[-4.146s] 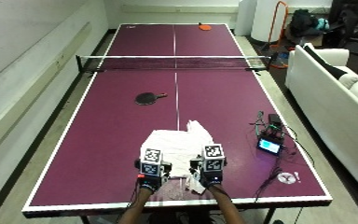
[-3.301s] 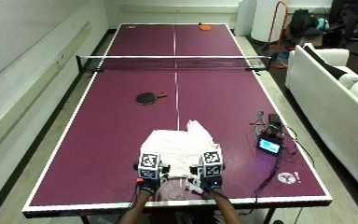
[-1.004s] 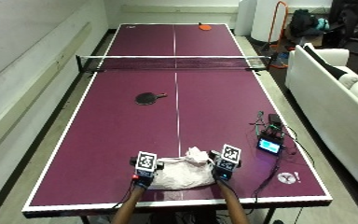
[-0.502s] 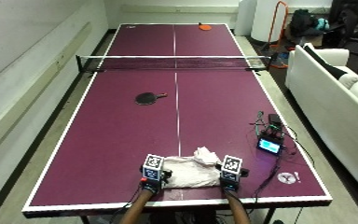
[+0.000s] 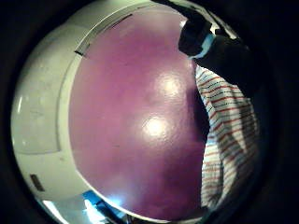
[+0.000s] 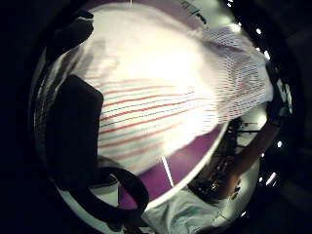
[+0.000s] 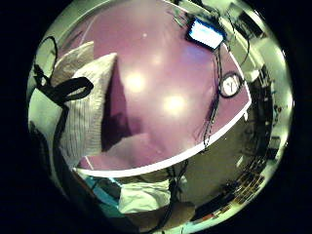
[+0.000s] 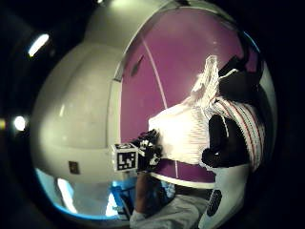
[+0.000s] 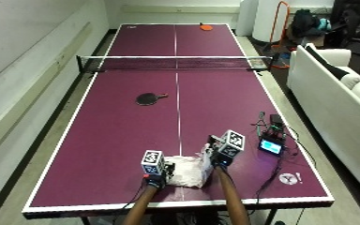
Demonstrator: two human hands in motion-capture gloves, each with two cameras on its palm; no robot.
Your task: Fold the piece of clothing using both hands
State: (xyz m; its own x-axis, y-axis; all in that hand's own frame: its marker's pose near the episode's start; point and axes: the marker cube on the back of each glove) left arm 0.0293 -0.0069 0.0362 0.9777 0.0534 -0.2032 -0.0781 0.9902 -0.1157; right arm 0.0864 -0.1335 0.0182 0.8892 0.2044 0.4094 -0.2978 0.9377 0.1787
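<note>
Now right hand (image 9: 220, 156) has lifted its pinched edge of the striped garment (image 9: 185, 170); left hand (image 9: 154, 177) stays gripping the other edge, so next fold is starting.

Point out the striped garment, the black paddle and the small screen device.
striped garment (image 9: 185, 169), outside view, bunched middle.
black paddle (image 9: 147, 98), outside view, blade.
small screen device (image 9: 270, 146), outside view, lit screen.

I saw my left hand (image 9: 155, 180) and my right hand (image 9: 219, 157) each covered by a black glove that ended at the wrist. Both forearms were bare, with no sleeves showing. From the right thumb side palm view, the gloved fingers (image 8: 224, 138) looked thick, dark and rounded.
</note>
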